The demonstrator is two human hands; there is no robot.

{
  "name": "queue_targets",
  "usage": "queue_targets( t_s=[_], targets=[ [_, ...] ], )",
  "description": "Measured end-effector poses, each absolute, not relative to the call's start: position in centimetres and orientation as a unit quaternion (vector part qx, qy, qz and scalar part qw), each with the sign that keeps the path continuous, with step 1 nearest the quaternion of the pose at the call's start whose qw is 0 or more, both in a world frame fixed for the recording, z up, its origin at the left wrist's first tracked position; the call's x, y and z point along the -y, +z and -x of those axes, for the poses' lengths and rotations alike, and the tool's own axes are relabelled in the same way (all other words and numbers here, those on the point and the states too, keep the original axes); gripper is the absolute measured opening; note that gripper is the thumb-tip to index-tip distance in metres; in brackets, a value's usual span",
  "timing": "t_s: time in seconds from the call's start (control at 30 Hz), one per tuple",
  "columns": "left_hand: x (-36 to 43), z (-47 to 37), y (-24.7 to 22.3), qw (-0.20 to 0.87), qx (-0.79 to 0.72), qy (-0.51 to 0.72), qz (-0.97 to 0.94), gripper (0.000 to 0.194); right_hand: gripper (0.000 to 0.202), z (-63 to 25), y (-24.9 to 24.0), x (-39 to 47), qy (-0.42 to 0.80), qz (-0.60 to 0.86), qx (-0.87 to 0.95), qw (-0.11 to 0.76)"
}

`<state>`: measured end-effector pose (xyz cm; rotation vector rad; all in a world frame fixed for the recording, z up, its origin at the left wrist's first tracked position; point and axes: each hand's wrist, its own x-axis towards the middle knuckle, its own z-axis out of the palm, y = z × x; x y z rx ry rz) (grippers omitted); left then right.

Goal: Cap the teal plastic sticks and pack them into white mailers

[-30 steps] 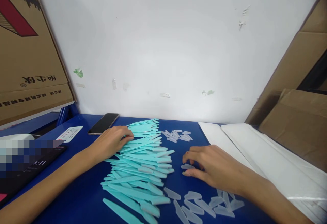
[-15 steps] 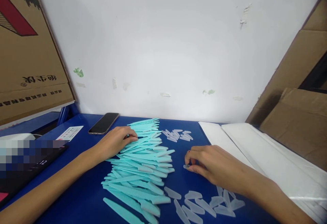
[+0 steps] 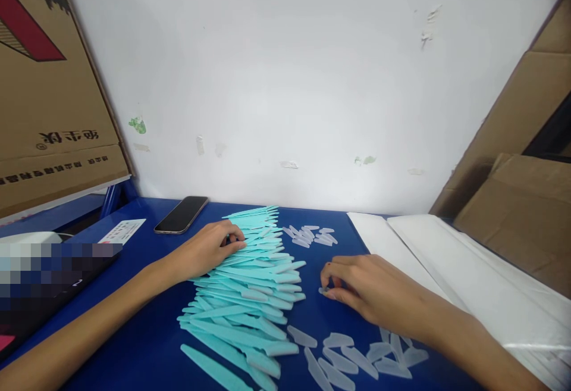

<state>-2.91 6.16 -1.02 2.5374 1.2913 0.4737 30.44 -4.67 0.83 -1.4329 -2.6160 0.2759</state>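
Observation:
A long fanned pile of teal plastic blades [image 3: 250, 284] lies on the blue table [image 3: 147, 337]. My left hand [image 3: 207, 251] rests on the pile's far left side, fingers on the teal pieces. My right hand [image 3: 372, 293] lies flat to the right of the pile, and its fingertips pinch one clear plastic cap [image 3: 325, 290] against the table. Several more clear caps [image 3: 357, 361] lie scattered near my right forearm. Another small cluster of clear caps [image 3: 310, 236] sits at the back.
A black phone [image 3: 181, 215] and a white card [image 3: 121, 231] lie at the back left. White sheets [image 3: 450, 278] cover the table's right side. Cardboard boxes stand at the left [image 3: 49, 99] and right [image 3: 517, 200]. A white wall is close behind.
My right fingers have curled in and pinched a clear cap that lay under them. My left hand has slid slightly right over the teal pile.

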Motion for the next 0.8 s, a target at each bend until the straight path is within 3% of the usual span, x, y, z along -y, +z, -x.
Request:
queue_targets(
  t_s=[0.37,0.8],
  targets=[
    [-5.3,2.6,-1.1,0.123,-0.397,0.158,-0.896,0.035,0.009,-30.2,0.9,4.8,0.097,0.48,0.869,0.078],
    [-7.5,4.0,-1.5,0.029,-0.453,0.177,-0.873,0.042,0.013,-30.3,1.0,4.6,0.14,0.486,0.859,0.076]
  ],
)
